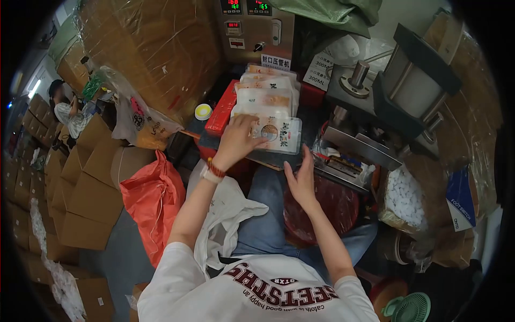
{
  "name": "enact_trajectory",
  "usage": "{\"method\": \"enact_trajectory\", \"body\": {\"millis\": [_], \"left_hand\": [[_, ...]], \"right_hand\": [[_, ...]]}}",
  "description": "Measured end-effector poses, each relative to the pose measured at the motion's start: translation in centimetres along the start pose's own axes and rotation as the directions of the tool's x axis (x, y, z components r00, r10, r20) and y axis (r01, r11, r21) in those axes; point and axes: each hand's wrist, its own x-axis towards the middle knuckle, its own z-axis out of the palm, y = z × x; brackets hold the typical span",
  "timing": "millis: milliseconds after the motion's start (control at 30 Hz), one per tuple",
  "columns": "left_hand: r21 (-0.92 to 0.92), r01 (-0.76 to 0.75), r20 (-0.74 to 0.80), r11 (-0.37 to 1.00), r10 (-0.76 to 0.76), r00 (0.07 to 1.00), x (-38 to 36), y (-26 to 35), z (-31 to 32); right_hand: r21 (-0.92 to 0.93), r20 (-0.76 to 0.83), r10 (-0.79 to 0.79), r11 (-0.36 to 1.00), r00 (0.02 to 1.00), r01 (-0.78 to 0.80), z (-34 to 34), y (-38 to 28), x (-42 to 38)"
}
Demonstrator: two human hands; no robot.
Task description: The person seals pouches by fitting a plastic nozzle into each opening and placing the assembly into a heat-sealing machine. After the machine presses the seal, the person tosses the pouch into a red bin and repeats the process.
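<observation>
A row of overlapping clear-and-white printed pouches [263, 98] lies on the dark work surface in front of me. My left hand [240, 140] is on the left side of the nearest pouch [284, 134], its fingers curled and its thumb on the printed face. That pouch lies nearly flat, with a round picture and dark characters on it. Just off the pouch's lower right corner is my right hand [302, 180], its thumb and fingers apart and nothing between them.
A metal machine with a lit control panel [256, 27] stands behind the pouches. Press parts [359, 80] rise at the right, above a box of small white pieces [405, 196]. A red bag [155, 198] and cardboard boxes [91, 188] fill the left. Another person [70, 110] sits far left.
</observation>
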Motion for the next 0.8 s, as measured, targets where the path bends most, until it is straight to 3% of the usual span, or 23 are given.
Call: {"method": "enact_trajectory", "body": {"millis": [67,133,167,233,300,400,567,700,800], "left_hand": [[0.021,-0.046,0.043,0.999,0.045,0.998,3.0,-2.4,0.7],[0.181,-0.027,0.221,0.983,-0.014,0.975,5.1,-3.2,1.1],[0.177,-0.044,0.217,0.983,0.004,0.976,5.8,-3.4,1.2],[0.233,-0.061,0.349,0.971,-0.024,0.937,6.6,-3.4,1.4],[0.252,-0.076,0.36,0.965,-0.021,0.933,6.9,-3.4,1.8],[0.271,-0.09,0.361,0.958,-0.014,0.933,6.7,-3.9,2.3],[0.212,-0.135,0.302,0.968,0.067,0.951,5.9,-4.9,2.8],[0.173,-0.104,0.323,0.979,0.044,0.946,5.9,-4.3,2.3],[0.194,-0.101,0.329,0.976,0.033,0.944,6.0,-4.1,2.1]], "right_hand": [[-0.027,-0.023,-0.004,1.0,1.0,0.004,2.5,1.0,2.4],[-0.045,-0.01,0.063,0.997,0.998,-0.063,4.1,1.6,4.1],[-0.05,-0.027,0.059,0.997,0.998,-0.06,4.5,1.7,4.4],[-0.161,-0.082,0.099,0.981,0.992,-0.111,5.2,1.6,4.8],[-0.187,-0.137,0.08,0.977,0.987,-0.105,5.8,2.1,5.2],[-0.215,-0.085,0.149,0.963,0.985,-0.164,5.9,1.5,5.4],[-0.331,-0.106,0.13,0.93,0.986,-0.159,6.8,0.9,5.1],[-0.311,-0.109,0.107,0.941,0.988,-0.136,6.7,0.7,4.7],[-0.18,-0.166,0.127,0.971,0.978,-0.157,6.5,1.4,5.0]]}}
